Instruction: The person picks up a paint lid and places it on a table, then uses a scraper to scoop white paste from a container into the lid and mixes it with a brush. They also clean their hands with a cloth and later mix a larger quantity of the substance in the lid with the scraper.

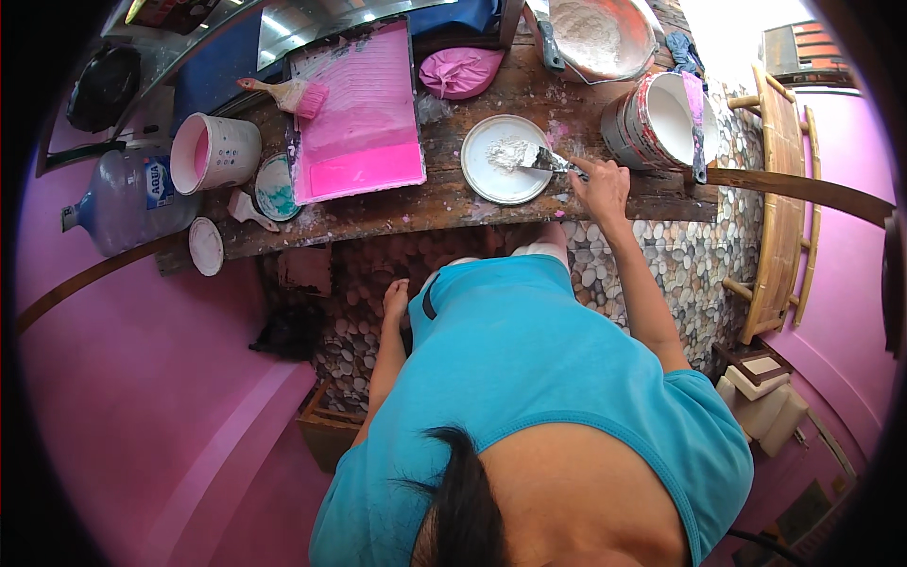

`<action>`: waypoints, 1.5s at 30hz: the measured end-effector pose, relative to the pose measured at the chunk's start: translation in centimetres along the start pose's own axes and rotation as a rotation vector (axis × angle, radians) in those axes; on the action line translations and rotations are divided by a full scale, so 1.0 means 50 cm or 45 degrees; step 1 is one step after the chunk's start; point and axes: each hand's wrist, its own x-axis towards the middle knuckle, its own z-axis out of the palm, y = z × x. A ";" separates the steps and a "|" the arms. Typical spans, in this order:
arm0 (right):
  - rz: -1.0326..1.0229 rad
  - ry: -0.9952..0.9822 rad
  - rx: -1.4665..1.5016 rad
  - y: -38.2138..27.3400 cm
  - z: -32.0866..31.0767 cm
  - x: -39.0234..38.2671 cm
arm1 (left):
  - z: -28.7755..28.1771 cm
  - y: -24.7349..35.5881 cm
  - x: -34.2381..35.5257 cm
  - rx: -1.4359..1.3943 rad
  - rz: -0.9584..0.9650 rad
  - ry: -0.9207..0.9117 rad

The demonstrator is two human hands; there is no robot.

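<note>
1. Head view, looking straight down past a blue shirt: the right hand is closed around the handle of a putty knife, index finger laid along it, which presses the blade flat and gives control at the tip.
2. The blade rests in a mound of white powder or filler on a round white lid. The lid lies flat on the wooden counter, so it seems to serve as a small mixing palette within easy reach of that hand.
3. The left hand hangs low, below the counter edge, near the person's knee over the pebble-patterned floor. It holds nothing that I can see, fingers loosely together; it looks idle or used as a brace.
4. Just right of the lid stands a paint bucket of white paint with a stick across its rim, and behind it a wide basin of pale powder. Both sit close, probably as supplies for the mix.
5. Left of the lid lies a pink roller tray with a pink-tipped brush resting at its top corner, bristles kept off the wood.
6. Further left are a white cup with a pink inside, a small teal-smeared lid and a large water bottle lying on its side, well apart from the working hand.
</note>
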 end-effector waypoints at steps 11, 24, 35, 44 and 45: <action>0.033 0.064 0.051 -0.019 0.040 0.008 | -0.011 0.049 -0.030 0.017 0.048 -0.028; -0.024 0.010 0.030 -0.006 0.018 -0.014 | 0.011 0.400 -0.169 0.117 0.879 -0.081; 0.052 0.069 0.089 -0.045 0.048 0.039 | 0.121 0.525 -0.110 0.382 1.208 0.218; 0.072 -0.040 0.075 -0.020 0.010 0.015 | 0.129 0.601 -0.131 0.624 1.026 0.173; 0.111 -0.050 0.046 -0.010 0.000 0.009 | 0.131 0.600 -0.130 0.618 1.025 0.171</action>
